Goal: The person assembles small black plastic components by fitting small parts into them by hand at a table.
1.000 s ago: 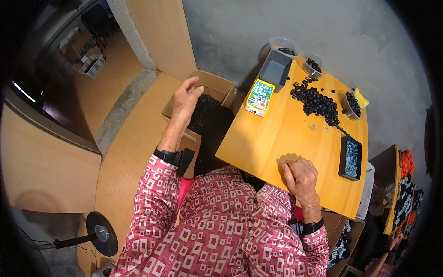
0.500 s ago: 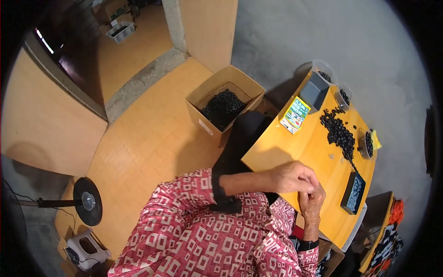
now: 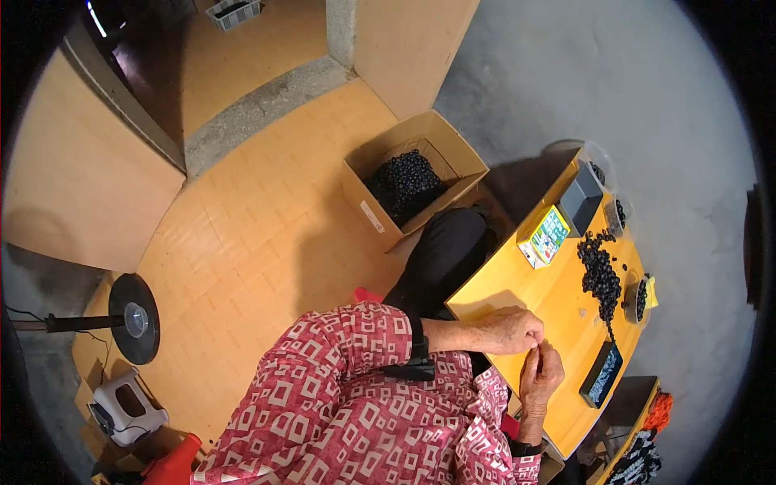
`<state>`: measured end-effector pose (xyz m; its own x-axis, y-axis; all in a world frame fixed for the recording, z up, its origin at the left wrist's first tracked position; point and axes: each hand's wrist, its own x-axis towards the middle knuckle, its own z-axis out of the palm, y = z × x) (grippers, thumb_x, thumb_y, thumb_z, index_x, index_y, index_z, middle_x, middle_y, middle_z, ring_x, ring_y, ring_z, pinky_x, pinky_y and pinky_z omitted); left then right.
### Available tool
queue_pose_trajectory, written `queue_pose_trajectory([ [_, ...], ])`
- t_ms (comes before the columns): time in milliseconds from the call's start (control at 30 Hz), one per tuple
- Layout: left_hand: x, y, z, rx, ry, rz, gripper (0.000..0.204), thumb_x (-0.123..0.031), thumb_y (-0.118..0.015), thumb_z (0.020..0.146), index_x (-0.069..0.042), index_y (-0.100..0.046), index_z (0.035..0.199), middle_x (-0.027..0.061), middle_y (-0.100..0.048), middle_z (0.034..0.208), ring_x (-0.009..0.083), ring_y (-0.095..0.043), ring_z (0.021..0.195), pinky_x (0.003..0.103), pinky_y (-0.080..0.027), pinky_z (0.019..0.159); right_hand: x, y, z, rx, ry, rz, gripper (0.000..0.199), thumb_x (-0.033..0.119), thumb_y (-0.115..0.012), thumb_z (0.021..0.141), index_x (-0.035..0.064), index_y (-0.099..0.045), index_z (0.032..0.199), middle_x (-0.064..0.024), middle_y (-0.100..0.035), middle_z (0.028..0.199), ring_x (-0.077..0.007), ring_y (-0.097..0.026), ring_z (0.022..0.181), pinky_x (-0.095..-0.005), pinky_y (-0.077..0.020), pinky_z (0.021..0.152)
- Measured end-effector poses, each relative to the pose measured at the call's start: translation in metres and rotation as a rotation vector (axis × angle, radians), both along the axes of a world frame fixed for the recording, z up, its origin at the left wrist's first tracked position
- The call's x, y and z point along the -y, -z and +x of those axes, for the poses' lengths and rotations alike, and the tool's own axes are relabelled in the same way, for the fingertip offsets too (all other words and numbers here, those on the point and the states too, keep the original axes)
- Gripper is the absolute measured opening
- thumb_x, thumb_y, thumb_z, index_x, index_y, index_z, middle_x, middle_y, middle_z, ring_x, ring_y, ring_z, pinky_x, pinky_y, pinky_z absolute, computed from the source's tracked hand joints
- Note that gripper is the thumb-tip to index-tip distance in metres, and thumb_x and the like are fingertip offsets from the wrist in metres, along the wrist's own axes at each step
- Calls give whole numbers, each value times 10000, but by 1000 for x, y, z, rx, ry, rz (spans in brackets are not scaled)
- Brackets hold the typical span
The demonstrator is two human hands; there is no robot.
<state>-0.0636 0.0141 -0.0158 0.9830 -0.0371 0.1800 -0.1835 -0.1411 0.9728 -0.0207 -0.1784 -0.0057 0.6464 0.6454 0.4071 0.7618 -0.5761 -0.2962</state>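
Note:
Above the near edge of the yellow table [image 3: 517, 279], my left hand [image 3: 511, 331] and my right hand [image 3: 543, 375] meet at the fingertips. Both have thumb and fingers pinched together; whatever is between them is too small to make out. Beyond them lies a loose pile of small black ring-like parts [image 3: 600, 275], trailing in a thin line toward a dark rectangular tray [image 3: 587, 396]. Small pale, bluish pieces [image 3: 602, 378] fill that tray, to the right of my right hand. A round bowl [image 3: 631, 302] of black parts stands beside the pile.
A yellow-green carton [image 3: 546, 237] and a grey bin [image 3: 580, 202] line the table's far left side, near clear tubs [image 3: 621, 217]. On the floor, a cardboard box [image 3: 373, 217] holds many black parts. A stool [image 3: 129, 408] and a black disc on a pole [image 3: 135, 319] are at left.
The whole view has shifted. My left hand, earlier overlapping the right fingertips, now meets them tip to tip; my right fingers are more bent. The pile and trays look the same.

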Motion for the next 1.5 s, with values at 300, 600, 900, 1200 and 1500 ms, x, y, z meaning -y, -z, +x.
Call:
queue_pose_trajectory([
  [300, 1, -10, -6, -4, 37, 110, 173, -158, -600, 855, -43, -691, 946, 174, -699, 866, 353, -670, 853, 481, -496, 784, 2, 0, -2, -52, 44, 23, 133, 8, -573, 897, -16, -624, 1018, -173, -635, 839, -280, -633, 761, -357, -497, 694],
  [600, 5, -2, -2, 36, 14, 95, 177, -160, -590, 861, -35, -687, 941, 182, -695, 872, 369, -660, 860, 487, -493, 789, 6, 3, 1, -55, 40, 18, 150, -8, -594, 874, -10, -607, 1023, -201, -642, 865, -356, -621, 735, -404, -500, 655],
  [900, 5, -4, -3, 23, 31, 91, 181, -159, -583, 867, -29, -687, 940, 184, -696, 874, 367, -661, 859, 480, -496, 784, 4, 1, -2, -24, 34, 32, 112, 12, -579, 901, -21, -621, 999, -166, -635, 835, -268, -621, 751, -346, -498, 690],
  [1200, 1, -9, -4, 15, 34, 74, 170, -151, -604, 852, -26, -698, 918, 185, -699, 878, 357, -666, 863, 469, -502, 797, 4, -1, -2, -71, 45, 46, 156, -12, -604, 867, -9, -619, 1023, -196, -644, 851, -355, -631, 745, -406, -508, 657],
  [1500, -1, -6, -4, -2, 28, 28, 168, -129, -617, 827, -11, -712, 899, 188, -706, 875, 351, -676, 855, 446, -517, 804, -2, -3, -3, -25, 16, 37, 153, -5, -607, 871, -7, -627, 1023, -193, -635, 829, -346, -626, 723, -401, -501, 645],
])
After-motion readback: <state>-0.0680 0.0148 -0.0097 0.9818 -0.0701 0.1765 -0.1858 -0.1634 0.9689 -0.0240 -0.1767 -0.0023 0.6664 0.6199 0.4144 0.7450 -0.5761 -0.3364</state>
